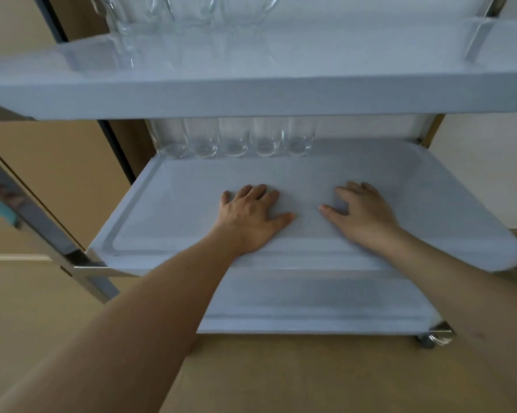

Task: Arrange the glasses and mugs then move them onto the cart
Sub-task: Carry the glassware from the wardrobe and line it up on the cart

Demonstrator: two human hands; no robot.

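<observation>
A white cart with metal posts fills the view. Its middle shelf (150, 222) carries a row of several clear glasses (234, 138) along the back edge, their tops hidden by the shelf above. My left hand (251, 217) and my right hand (361, 214) lie over the middle shelf in front of that row, fingers spread and relaxed, holding nothing. The top shelf (251, 93) bears more clear glassware (150, 13) at its back left, cut off by the frame.
A lower shelf (310, 302) sits beneath the middle one. A caster wheel (428, 341) shows at the cart's front right corner. The floor is tan. A metal post (36, 222) slants down the left side.
</observation>
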